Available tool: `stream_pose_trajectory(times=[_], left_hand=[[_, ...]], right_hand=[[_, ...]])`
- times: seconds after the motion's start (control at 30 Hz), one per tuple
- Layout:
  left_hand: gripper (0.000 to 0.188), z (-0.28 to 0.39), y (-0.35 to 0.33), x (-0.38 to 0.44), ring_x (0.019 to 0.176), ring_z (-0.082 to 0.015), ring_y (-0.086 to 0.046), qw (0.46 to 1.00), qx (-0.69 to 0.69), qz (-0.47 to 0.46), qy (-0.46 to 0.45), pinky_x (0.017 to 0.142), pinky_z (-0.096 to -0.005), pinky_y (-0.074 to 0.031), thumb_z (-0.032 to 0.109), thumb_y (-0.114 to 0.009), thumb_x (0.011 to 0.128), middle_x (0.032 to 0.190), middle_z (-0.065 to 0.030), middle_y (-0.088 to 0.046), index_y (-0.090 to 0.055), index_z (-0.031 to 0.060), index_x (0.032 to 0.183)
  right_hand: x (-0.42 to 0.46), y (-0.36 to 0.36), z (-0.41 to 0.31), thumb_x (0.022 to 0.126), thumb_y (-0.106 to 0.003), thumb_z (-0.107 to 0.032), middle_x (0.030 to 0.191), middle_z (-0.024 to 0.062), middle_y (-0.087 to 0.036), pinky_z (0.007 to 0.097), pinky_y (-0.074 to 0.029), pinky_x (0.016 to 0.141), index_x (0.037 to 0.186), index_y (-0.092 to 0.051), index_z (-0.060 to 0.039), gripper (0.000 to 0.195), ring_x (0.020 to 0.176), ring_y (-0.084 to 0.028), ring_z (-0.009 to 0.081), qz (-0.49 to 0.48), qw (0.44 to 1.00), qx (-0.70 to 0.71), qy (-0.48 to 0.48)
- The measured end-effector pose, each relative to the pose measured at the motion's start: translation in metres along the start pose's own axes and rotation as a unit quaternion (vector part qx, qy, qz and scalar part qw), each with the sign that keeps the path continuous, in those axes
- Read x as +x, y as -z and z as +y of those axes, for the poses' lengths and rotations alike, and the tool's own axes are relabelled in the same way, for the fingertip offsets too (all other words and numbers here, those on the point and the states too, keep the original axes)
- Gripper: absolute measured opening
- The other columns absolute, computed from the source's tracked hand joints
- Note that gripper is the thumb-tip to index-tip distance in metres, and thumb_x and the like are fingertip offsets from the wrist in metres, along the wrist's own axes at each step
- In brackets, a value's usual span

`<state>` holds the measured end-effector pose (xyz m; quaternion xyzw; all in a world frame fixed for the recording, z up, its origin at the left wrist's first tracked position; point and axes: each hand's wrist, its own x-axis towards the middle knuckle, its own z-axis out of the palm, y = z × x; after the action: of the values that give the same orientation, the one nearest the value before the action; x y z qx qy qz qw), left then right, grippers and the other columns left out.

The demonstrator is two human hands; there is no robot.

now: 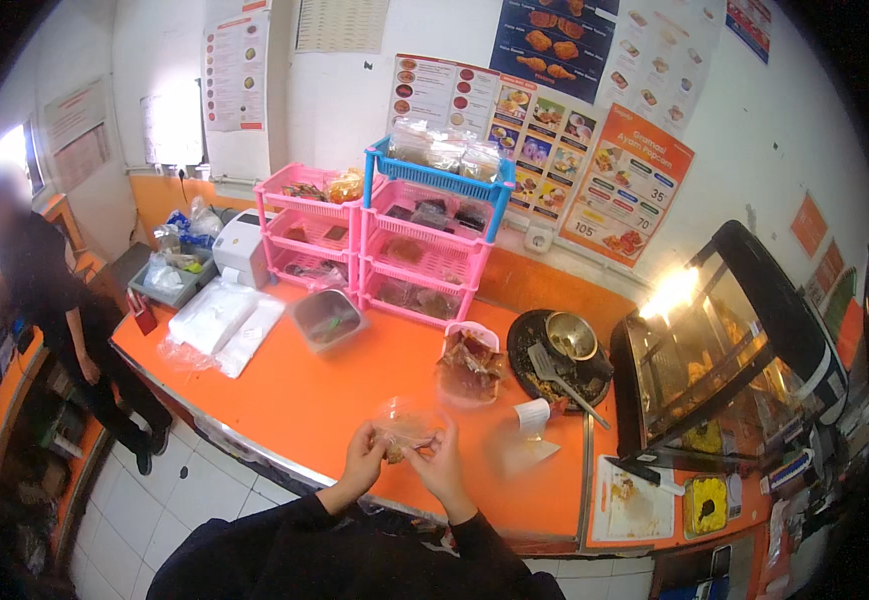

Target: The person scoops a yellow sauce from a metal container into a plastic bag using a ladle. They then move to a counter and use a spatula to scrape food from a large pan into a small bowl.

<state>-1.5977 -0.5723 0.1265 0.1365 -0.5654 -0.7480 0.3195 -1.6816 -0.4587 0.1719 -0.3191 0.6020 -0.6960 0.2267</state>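
Above the front edge of the orange counter [292,405], a small clear plastic bag [402,427] hangs between both hands. My left hand [363,459] pinches its left side, and my right hand [436,463] grips the other side. Something brownish shows low in the bag; what it is cannot be told. Just beyond my right hand stands a pale pink container [473,335] lined with a brown-stained plastic bag [468,367]. To the right lies a blurred brown paper packet [520,450] with a curled white paper slip [532,417] on it.
Pink and blue tiered racks [423,255] stand along the wall. A black stone mortar [522,352] holds a spatula [554,373] and metal bowl [571,335]. Right are a lit food warmer [697,360], cutting board [633,510] and knife [633,471]. A person [48,277] stands left.
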Motion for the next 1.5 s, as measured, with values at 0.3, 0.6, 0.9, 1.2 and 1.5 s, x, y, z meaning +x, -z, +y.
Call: stream_pose_trajectory(times=[0.3,0.6,0.9,1.2,1.5], left_hand=[[0.012,0.002,-0.011,0.077,0.069,-0.0078,-0.048,0.998,-0.045,-0.045,-0.008,0.058,-0.023,-0.04,0.013,-0.047,0.091,0.08,-0.0025,-0.051,-0.045,0.0035,0.098],[0.016,-0.036,0.015,0.175,0.065,-0.008,-0.05,0.999,-0.034,-0.027,0.032,0.056,-0.0214,-0.042,0.015,-0.05,0.09,0.081,-0.0031,-0.054,-0.05,0.0023,0.099],[0.017,-0.047,0.037,0.319,0.077,-0.0093,-0.048,0.995,-0.058,0.057,-0.057,0.066,-0.0228,-0.041,0.011,-0.05,0.089,0.092,-0.0013,-0.054,-0.051,0.0027,0.104],[0.016,-0.043,0.0,0.425,0.074,-0.0151,-0.058,0.94,-0.33,-0.005,0.085,0.059,-0.0303,-0.049,0.019,-0.041,0.093,0.087,-0.0055,-0.059,-0.052,0.0071,0.095],[0.033,-0.115,-0.009,0.541,0.085,-0.0295,-0.057,0.961,-0.259,-0.024,0.098,0.075,-0.0391,-0.047,0.033,-0.041,0.089,0.085,-0.0137,-0.06,-0.059,0.0059,0.097]], right_hand=[[0.086,-0.011,-0.003,0.076,-0.063,0.002,0.088,0.0081,-0.052,0.0256,-0.049,0.07,0.128,-0.021,-0.0045,0.068,0.084,-0.057,0.0155,0.085,0.994,0.049,0.05],[0.151,-0.012,0.025,0.076,-0.063,0.001,0.093,0.0053,-0.044,0.0258,-0.046,0.076,0.129,-0.022,-0.0048,0.068,0.083,-0.05,0.0135,0.121,0.99,-0.077,0.004],[0.1,-0.006,0.069,0.077,-0.062,-0.002,0.099,0.0068,-0.042,0.0292,-0.043,0.081,0.129,-0.023,-0.0053,0.065,0.09,-0.048,0.0148,0.182,0.969,-0.134,-0.097],[0.043,0.006,0.089,0.079,-0.063,-0.005,0.098,0.0075,-0.042,0.0275,-0.044,0.075,0.126,-0.025,-0.0042,0.06,0.087,-0.048,0.014,0.284,0.937,-0.153,-0.131],[0.016,0.008,0.099,0.078,-0.065,-0.006,0.098,0.0081,-0.042,0.0252,-0.046,0.07,0.124,-0.027,-0.0037,0.06,0.081,-0.049,0.0133,0.319,0.917,-0.192,-0.147]])
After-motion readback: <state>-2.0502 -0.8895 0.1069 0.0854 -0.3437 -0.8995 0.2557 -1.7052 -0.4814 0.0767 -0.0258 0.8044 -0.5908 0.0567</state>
